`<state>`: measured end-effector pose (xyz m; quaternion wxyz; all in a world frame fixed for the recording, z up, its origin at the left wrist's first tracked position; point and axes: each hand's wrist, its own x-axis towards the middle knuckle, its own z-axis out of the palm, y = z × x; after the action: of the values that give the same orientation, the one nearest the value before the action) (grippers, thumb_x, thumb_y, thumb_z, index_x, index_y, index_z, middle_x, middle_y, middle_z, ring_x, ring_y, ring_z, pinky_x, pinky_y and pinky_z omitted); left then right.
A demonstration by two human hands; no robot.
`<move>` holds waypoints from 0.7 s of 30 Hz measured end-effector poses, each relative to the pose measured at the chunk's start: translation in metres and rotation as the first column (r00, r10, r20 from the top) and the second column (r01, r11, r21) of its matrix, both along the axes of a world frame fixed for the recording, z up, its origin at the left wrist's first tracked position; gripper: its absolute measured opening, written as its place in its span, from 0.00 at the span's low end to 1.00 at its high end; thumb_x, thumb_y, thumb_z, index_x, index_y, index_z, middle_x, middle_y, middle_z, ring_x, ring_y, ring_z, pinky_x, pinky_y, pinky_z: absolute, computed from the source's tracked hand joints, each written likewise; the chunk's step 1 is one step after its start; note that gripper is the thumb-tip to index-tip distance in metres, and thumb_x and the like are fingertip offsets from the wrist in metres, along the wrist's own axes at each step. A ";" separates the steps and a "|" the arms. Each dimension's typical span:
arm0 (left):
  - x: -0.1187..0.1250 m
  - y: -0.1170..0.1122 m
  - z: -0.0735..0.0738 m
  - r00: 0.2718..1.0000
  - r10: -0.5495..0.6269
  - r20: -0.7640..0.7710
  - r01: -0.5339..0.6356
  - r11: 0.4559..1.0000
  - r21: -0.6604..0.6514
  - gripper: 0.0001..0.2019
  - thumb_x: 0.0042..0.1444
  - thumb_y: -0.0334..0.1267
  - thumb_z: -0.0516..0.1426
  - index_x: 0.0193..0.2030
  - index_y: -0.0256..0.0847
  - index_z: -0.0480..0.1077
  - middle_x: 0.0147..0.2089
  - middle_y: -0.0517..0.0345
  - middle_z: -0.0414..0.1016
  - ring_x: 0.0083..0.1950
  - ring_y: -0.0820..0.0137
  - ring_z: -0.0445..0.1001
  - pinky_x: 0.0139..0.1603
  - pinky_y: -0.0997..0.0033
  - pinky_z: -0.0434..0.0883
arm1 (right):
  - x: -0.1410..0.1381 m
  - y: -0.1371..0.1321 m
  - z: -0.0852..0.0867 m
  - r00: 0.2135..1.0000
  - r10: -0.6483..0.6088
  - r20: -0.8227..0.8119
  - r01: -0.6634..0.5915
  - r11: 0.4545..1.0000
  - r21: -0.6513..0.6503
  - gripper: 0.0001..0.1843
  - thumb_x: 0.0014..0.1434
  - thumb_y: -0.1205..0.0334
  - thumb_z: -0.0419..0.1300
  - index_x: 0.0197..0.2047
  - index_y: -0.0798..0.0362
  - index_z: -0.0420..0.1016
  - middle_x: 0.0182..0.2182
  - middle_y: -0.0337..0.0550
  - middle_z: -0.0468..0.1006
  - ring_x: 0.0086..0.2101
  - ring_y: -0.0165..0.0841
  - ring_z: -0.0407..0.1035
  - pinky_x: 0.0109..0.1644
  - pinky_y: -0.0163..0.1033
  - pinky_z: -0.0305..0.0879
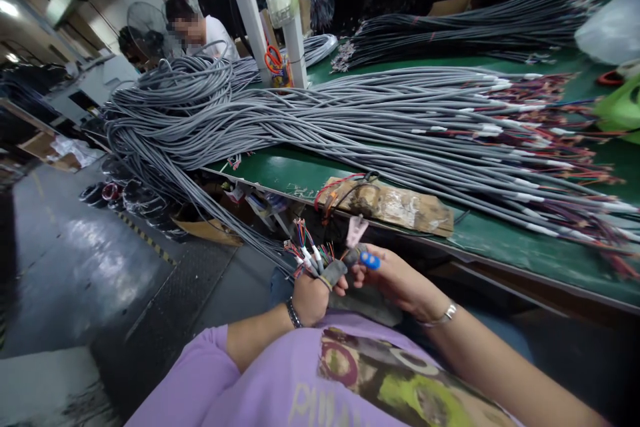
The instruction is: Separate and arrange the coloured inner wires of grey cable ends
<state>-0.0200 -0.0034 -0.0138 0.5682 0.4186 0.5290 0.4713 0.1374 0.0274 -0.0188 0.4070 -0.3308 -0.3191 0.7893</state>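
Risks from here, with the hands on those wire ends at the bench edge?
1. The left hand pinches a fan of loose coloured wire ends; thin strands might slip or cross while the right hand works.
2. The grey cable bundle hangs off the green bench to the floor; its weight may tug on the held end.
3. Red loose wires near the edge could snag.

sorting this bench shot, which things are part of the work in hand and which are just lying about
In hand: left hand, right hand, wire ends, blue piece.
Lying about: cable pile, scissors, fan, taped block, green bench.
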 end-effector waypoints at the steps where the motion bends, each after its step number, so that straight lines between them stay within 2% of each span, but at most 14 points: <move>1: -0.001 0.000 -0.002 1.000 0.000 -0.002 0.000 1.000 0.002 0.20 0.50 0.54 0.62 0.24 0.36 0.72 0.20 0.58 0.73 0.18 0.76 0.67 0.21 0.76 0.65 | 0.000 -0.001 0.001 0.999 -0.012 0.042 0.011 0.999 0.034 0.20 0.40 0.49 0.74 0.27 0.55 0.75 0.22 0.37 0.71 0.22 0.27 0.63 0.28 0.35 0.62; 4: -0.003 -0.001 -0.005 1.000 0.004 0.007 -0.004 1.000 0.009 0.20 0.50 0.54 0.62 0.27 0.36 0.73 0.22 0.57 0.74 0.19 0.76 0.68 0.21 0.77 0.65 | -0.002 -0.003 0.007 0.992 -0.042 0.123 0.028 0.993 0.112 0.20 0.39 0.50 0.74 0.25 0.55 0.74 0.20 0.35 0.70 0.21 0.26 0.60 0.27 0.34 0.58; 8: -0.007 -0.002 -0.005 0.994 -0.070 0.086 0.069 0.998 0.015 0.20 0.47 0.54 0.64 0.33 0.36 0.75 0.24 0.55 0.75 0.23 0.73 0.72 0.23 0.76 0.65 | -0.008 -0.002 0.008 0.995 -0.023 0.097 0.014 0.996 0.093 0.21 0.42 0.47 0.72 0.22 0.54 0.70 0.17 0.34 0.67 0.20 0.25 0.58 0.27 0.35 0.57; 12: -0.014 -0.002 -0.004 0.970 -0.188 0.157 0.190 0.982 0.003 0.22 0.46 0.55 0.64 0.36 0.35 0.76 0.27 0.51 0.78 0.27 0.68 0.75 0.26 0.73 0.67 | -0.009 0.001 -0.003 1.000 -0.029 -0.005 0.029 1.000 -0.004 0.20 0.45 0.50 0.72 0.21 0.54 0.68 0.16 0.33 0.65 0.20 0.25 0.59 0.27 0.34 0.60; 15: -0.018 -0.001 -0.001 0.979 -0.164 0.125 0.162 0.987 0.018 0.21 0.47 0.54 0.64 0.37 0.36 0.77 0.30 0.49 0.79 0.29 0.67 0.75 0.28 0.72 0.68 | -0.005 0.007 -0.010 0.987 -0.149 -0.055 0.141 0.981 -0.137 0.18 0.44 0.50 0.72 0.25 0.53 0.71 0.19 0.33 0.67 0.20 0.24 0.59 0.27 0.33 0.64; 17: -0.020 0.000 0.003 0.985 -0.142 0.098 0.139 0.990 0.035 0.20 0.47 0.53 0.64 0.38 0.37 0.77 0.32 0.49 0.80 0.29 0.68 0.76 0.29 0.71 0.69 | -0.003 0.012 -0.010 0.980 -0.191 -0.063 0.175 0.964 -0.201 0.18 0.47 0.46 0.69 0.29 0.53 0.74 0.22 0.36 0.71 0.21 0.25 0.62 0.28 0.33 0.66; 19: -0.019 0.001 0.008 0.987 -0.145 0.074 0.142 0.989 0.047 0.19 0.48 0.52 0.64 0.38 0.37 0.77 0.34 0.50 0.80 0.31 0.67 0.76 0.31 0.70 0.70 | -0.003 0.016 -0.005 0.985 -0.158 -0.068 0.143 0.972 -0.188 0.22 0.51 0.41 0.64 0.31 0.53 0.76 0.26 0.39 0.73 0.23 0.26 0.65 0.29 0.34 0.68; 21: -0.017 0.002 0.012 0.986 -0.159 0.052 0.155 0.986 0.066 0.19 0.48 0.52 0.64 0.39 0.38 0.77 0.35 0.50 0.80 0.33 0.66 0.77 0.33 0.69 0.71 | -0.004 0.018 0.002 0.992 -0.121 -0.044 0.117 0.989 -0.090 0.24 0.53 0.38 0.61 0.34 0.53 0.76 0.26 0.40 0.73 0.24 0.28 0.64 0.28 0.36 0.67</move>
<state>-0.0370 -0.0015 -0.0019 0.6053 0.4627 0.4629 0.4529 0.1332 0.0451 -0.0166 0.4464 -0.3471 -0.2541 0.7847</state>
